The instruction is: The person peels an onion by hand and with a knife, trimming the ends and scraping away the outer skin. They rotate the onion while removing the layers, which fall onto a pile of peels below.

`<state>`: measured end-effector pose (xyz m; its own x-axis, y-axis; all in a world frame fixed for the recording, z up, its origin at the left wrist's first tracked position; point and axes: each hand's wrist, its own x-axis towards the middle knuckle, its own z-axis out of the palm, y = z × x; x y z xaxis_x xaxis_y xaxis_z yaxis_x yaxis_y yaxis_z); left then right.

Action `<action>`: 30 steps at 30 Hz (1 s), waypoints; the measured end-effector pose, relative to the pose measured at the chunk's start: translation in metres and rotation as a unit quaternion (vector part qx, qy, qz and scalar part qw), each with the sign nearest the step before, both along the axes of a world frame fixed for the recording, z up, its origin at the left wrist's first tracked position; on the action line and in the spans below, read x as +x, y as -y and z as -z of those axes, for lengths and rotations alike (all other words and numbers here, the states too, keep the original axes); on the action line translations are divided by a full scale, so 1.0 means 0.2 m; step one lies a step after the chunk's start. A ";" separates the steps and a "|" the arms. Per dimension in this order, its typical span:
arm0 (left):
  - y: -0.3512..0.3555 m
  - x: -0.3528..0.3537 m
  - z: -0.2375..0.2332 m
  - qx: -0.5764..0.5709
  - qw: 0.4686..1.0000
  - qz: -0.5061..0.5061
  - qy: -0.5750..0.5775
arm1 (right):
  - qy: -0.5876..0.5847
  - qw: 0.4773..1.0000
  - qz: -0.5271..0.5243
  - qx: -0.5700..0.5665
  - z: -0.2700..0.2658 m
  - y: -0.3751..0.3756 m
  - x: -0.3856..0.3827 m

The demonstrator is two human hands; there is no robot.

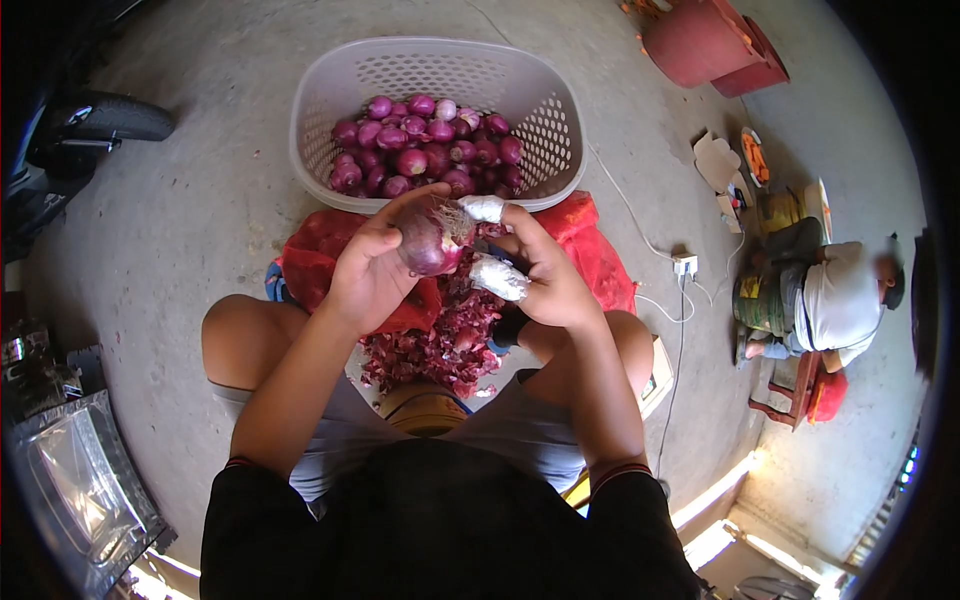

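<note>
My left hand [372,262] grips a large red onion [432,238], its dry skin still on and its stringy roots turned to the right. Close by the root side is my right hand [552,275], thumb and index finger spread apart. Silvery-white wrapping covers those two fingertips. Whether they touch the onion is hard to see, and the other fingers are partly hidden. Beneath both hands lies a heap of loose onion skins [440,345], over and beside a red mesh sack [590,245]. Just beyond, a grey plastic basket [310,120] holds many shiny purple onions [425,140].
A person [840,300] sits at the right beside a green container [758,303] and a small red stool [790,390]. Red tubs [700,45] stand at the upper right. A power strip [685,264] with cords lies on the concrete floor. A tyre [120,115] is at the left.
</note>
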<state>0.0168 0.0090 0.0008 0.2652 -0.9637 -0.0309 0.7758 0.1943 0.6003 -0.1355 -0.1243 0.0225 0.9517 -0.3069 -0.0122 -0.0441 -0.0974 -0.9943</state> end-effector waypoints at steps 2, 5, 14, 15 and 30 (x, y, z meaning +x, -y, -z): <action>0.00 0.00 0.00 -0.018 0.998 -0.030 0.047 | -0.018 0.999 0.004 -0.041 0.02 0.01 -0.01; 0.01 -0.02 -0.01 -0.049 0.986 -0.078 0.136 | 0.030 0.995 0.027 -0.096 0.04 -0.01 -0.01; 0.00 -0.04 0.00 -0.092 0.973 -0.113 0.179 | 0.121 0.991 0.035 -0.036 0.07 -0.06 0.02; 0.00 -0.05 0.00 -0.091 0.975 -0.112 0.168 | 0.128 0.990 0.037 -0.041 0.08 -0.06 0.02; 0.01 -0.03 0.03 -0.148 0.956 -0.111 0.226 | 0.127 0.984 0.041 -0.119 0.13 -0.05 0.02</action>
<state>0.0105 0.0073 -0.0045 0.3871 -0.8306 0.4004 0.3704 0.5377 0.7574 -0.1312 -0.1152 -0.0044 0.8865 -0.3476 0.3053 0.1862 -0.3361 -0.9233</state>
